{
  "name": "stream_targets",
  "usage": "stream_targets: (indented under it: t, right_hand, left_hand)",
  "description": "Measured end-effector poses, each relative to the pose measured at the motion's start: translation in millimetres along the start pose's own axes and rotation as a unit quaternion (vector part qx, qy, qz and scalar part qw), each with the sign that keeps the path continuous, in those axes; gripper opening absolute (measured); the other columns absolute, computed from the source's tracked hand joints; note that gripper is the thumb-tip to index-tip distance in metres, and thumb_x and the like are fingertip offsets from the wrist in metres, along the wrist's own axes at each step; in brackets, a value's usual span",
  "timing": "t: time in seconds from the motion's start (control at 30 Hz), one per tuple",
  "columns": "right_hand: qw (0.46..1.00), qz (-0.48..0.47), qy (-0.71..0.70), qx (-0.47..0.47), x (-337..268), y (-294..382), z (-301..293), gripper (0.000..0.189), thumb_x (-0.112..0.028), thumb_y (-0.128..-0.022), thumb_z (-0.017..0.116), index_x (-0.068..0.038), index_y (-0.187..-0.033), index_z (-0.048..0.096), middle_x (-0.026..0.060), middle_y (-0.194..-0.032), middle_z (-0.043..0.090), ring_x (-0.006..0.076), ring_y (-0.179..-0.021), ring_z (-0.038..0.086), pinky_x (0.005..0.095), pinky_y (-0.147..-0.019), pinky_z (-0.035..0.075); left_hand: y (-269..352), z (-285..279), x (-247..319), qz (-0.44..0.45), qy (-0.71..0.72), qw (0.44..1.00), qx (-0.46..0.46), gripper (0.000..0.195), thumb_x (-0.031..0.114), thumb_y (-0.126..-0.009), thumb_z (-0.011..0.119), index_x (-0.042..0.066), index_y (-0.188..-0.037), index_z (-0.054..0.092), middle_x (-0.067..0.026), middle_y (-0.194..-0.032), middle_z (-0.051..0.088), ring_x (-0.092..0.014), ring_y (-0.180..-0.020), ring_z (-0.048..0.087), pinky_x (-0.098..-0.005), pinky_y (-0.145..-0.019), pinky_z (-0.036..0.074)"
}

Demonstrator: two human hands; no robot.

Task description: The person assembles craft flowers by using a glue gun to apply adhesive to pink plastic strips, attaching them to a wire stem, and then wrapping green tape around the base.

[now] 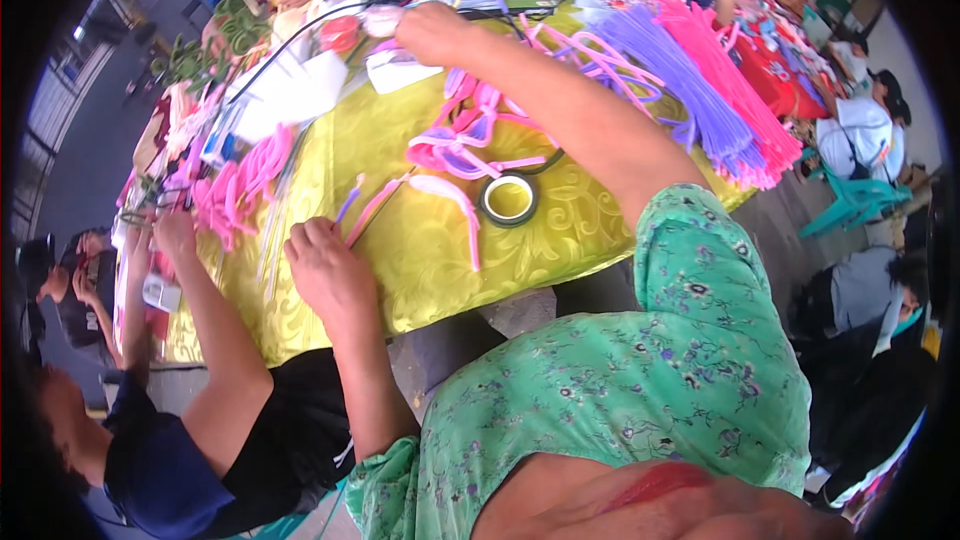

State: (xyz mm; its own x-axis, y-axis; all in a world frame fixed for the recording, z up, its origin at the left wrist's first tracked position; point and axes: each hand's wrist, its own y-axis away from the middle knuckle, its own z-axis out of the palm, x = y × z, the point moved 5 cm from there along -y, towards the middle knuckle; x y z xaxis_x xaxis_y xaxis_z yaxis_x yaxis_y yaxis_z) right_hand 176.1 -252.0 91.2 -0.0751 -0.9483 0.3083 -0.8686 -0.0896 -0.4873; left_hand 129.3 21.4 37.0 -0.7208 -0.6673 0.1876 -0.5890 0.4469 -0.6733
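My left hand (327, 262) rests at the near left of the yellow-covered table, fingers closed around the lower end of a pink and purple pipe-cleaner stem (369, 216). The stem's pink looped end (442, 195) bends down towards the table edge. My right hand (435, 34) reaches across to the far side, beside a white box (401, 73) and a clear-wrapped pale item (381, 19); whether its fingers grip something cannot be told. Between the hands lie pink and purple pipe-cleaner loops (454, 148) and a roll of dark tape (509, 199).
Purple pipe cleaners (675, 82) and pink ones (735, 97) lie in bundles at right. Pink coiled pieces (255, 172) and white paper (292, 90) are at left. A person's arms (217, 315) work close on my left. A black cable (300, 37) crosses the far side.
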Motion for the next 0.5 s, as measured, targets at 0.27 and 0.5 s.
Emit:
stream_targets:
  t: [0.27,0.5]
  right_hand:
    - [0.989,0.138,-0.012,-0.043,34,24,-15,0.020,-0.007,-0.059,0.062,0.001,-0.077,0.062,0.0196,-0.078,0.060,0.0355,-0.079,0.059,0.0424,-0.070,0.048]
    - [0.981,0.137,-0.109,0.081,25,67,-54,0.027,-0.012,-0.066,0.064,-0.004,-0.092,0.063,0.0152,-0.088,0.061,0.0341,-0.081,0.058,0.0405,-0.074,0.046]
  left_hand:
    - [1,6,-1,0.027,0.012,0.999,0.024,0.005,-0.001,-0.077,0.047,0.002,-0.079,0.050,-0.0134,-0.079,0.051,-0.031,-0.076,0.048,-0.0405,-0.067,0.039]
    - [-1,-7,-2,0.009,0.209,0.974,0.085,0.018,-0.008,-0.072,0.050,0.002,-0.087,0.050,-0.0130,-0.075,0.052,-0.032,-0.070,0.052,-0.0406,-0.061,0.041]
